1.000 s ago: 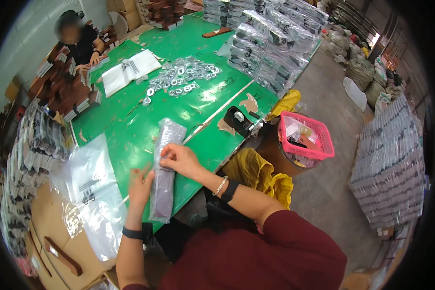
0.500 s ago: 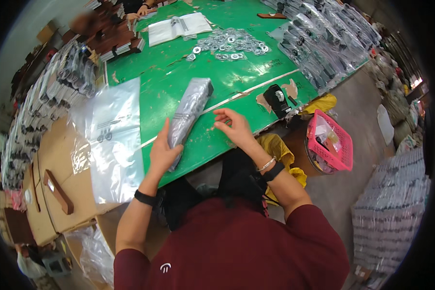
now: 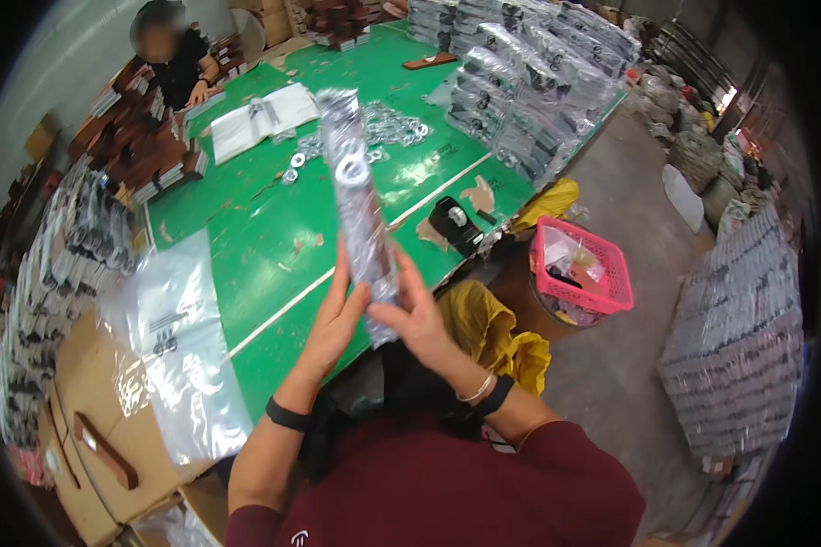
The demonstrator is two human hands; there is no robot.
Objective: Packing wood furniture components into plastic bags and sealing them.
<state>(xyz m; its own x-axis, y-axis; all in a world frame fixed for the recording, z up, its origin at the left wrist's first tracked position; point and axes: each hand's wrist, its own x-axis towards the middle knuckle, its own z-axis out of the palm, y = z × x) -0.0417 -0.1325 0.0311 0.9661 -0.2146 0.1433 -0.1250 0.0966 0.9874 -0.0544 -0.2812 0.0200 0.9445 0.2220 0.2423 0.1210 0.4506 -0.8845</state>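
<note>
Head view: both hands clamp the lower end of a long clear packet (image 3: pixel 359 205) of metal rings, lifted upright above the green table (image 3: pixel 246 237). The left hand (image 3: pixel 333 319) presses its left side with flat fingers; the right hand (image 3: pixel 418 314) wraps its right side. Left of the packet, clear bags (image 3: pixel 178 346) lie on the table edge. Beyond it lie loose rings (image 3: pixel 392 128). Right of it stands a pink basket (image 3: pixel 582 273).
</note>
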